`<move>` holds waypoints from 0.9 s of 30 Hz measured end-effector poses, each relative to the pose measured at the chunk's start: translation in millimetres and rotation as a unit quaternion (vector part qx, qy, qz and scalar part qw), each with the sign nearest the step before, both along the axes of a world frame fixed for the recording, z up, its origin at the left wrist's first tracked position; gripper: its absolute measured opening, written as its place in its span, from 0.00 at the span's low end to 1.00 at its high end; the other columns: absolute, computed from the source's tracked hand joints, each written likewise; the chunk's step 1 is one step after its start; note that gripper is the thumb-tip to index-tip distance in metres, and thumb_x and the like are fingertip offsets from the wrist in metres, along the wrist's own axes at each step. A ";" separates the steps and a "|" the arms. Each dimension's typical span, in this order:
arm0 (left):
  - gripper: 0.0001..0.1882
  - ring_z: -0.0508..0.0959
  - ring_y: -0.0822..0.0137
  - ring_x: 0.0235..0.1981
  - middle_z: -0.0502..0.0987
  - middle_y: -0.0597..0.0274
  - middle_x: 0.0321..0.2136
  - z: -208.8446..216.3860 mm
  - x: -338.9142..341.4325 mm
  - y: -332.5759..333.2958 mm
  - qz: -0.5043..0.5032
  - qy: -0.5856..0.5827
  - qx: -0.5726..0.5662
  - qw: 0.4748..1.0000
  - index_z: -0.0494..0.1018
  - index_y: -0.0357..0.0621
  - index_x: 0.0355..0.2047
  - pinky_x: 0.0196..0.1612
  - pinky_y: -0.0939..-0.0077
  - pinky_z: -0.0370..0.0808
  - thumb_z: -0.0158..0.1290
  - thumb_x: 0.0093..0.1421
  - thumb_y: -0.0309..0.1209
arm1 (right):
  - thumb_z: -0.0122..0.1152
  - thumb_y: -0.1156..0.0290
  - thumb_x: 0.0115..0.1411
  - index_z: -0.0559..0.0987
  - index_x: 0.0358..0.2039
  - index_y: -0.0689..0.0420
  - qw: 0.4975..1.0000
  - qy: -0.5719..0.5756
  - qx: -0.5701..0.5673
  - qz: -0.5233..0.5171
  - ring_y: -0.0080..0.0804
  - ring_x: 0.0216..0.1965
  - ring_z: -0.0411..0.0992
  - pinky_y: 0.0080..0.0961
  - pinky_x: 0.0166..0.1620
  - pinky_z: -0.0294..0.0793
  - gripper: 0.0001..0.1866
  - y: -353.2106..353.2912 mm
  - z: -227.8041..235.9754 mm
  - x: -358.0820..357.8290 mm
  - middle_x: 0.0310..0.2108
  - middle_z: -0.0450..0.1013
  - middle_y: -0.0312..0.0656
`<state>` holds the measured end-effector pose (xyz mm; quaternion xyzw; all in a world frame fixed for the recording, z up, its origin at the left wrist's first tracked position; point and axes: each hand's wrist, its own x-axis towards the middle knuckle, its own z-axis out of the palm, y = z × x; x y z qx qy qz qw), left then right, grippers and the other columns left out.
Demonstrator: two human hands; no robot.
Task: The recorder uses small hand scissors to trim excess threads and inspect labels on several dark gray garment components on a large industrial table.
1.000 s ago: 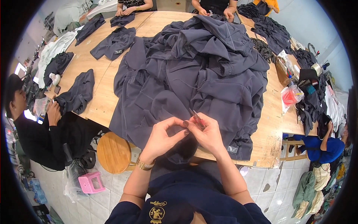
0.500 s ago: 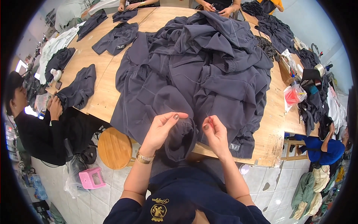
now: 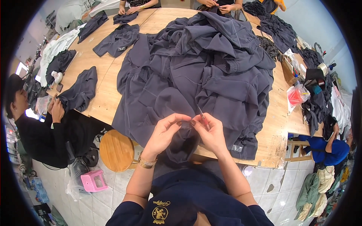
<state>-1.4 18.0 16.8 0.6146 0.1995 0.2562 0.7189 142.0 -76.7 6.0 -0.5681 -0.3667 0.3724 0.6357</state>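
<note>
A heap of dark grey garments (image 3: 188, 71) covers the middle of the wooden table. One garment's tubular end (image 3: 180, 147) hangs over the near table edge toward me. My left hand (image 3: 160, 133) pinches the upper edge of that end between thumb and forefinger. Close beside it, my right hand (image 3: 212, 135) holds small scissors (image 3: 201, 112) with a reddish handle, blades pointing up and away. The right thumb and forefinger meet the left fingertips at the cloth edge. Whether a thread lies between them is too small to make out.
At the left a person (image 3: 36, 116) in black handles a dark garment (image 3: 81, 88); other people's hands work at the far edge. A round wooden stool (image 3: 117, 150) and pink plastic stool (image 3: 94, 181) stand lower left. A red-tinted plastic bag (image 3: 298, 96) sits at the right.
My right hand has moved left and slightly up to meet my left hand at the cloth edge. The scissor blades now show more clearly above the right fingers.
</note>
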 end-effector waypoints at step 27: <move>0.03 0.65 0.86 0.33 0.67 0.74 0.31 -1.4 -5.7 17.0 -0.058 0.052 -0.024 0.997 0.65 0.41 0.35 0.38 0.91 0.63 0.45 0.65 0.27 | 0.55 0.59 0.60 0.71 0.23 0.60 0.939 -0.331 -0.029 0.086 0.43 0.19 0.67 0.32 0.23 0.64 0.17 -17.0 -5.2 14.8 0.18 0.67 0.45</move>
